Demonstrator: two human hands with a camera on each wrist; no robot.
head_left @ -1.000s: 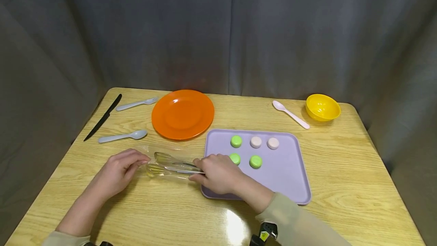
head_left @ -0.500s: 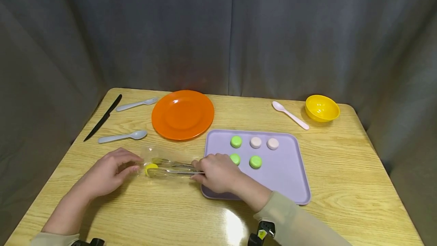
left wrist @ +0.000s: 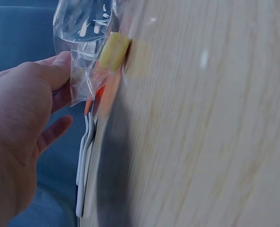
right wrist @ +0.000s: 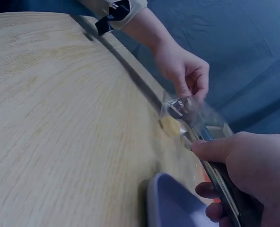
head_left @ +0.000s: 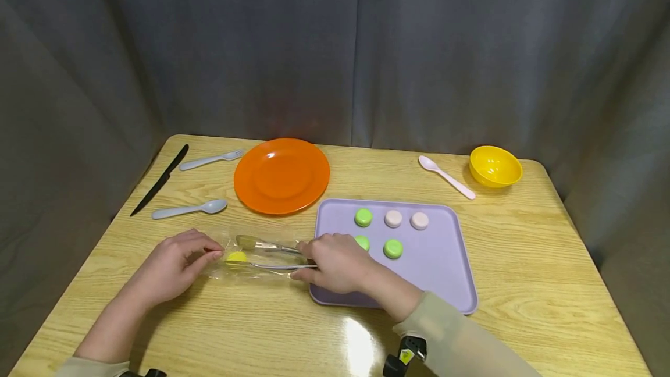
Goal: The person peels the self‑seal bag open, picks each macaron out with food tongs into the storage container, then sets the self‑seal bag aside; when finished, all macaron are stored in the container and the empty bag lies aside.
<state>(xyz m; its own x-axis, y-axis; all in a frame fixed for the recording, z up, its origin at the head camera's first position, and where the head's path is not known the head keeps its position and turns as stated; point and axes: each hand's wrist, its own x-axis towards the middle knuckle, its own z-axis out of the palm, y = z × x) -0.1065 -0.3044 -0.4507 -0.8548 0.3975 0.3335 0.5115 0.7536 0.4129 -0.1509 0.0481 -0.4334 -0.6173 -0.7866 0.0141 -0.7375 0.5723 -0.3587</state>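
Note:
My left hand (head_left: 175, 265) pinches the closed end of a clear plastic bag (left wrist: 83, 21) between thumb and fingers. Inside that bag, close to the left fingertips, lies a yellow macaron (head_left: 237, 256). Metal tongs (head_left: 288, 267) are gripped by my right hand (head_left: 339, 263), over the left edge of the lilac tray. The tongs reach leftward into the bag, arms spread, their tips on either side of the macaron in the head view. In the right wrist view the right thumb lies along one arm of the tongs.
Several green (head_left: 393, 248) and pink macarons (head_left: 392, 218) sit on the lilac tray (head_left: 434, 275). Behind the bag are an orange plate (head_left: 281, 176), a grey spoon (head_left: 191, 209), a grey fork (head_left: 209, 159) and a black knife (head_left: 159, 181). A pink spoon (head_left: 445, 175) and yellow bowl (head_left: 494, 166) stand back right.
The tongs' tips, close together half a second ago, have spread apart around the yellow macaron. My left hand shifted slightly left, then back right, still pinching the bag. The right hand barely moved.

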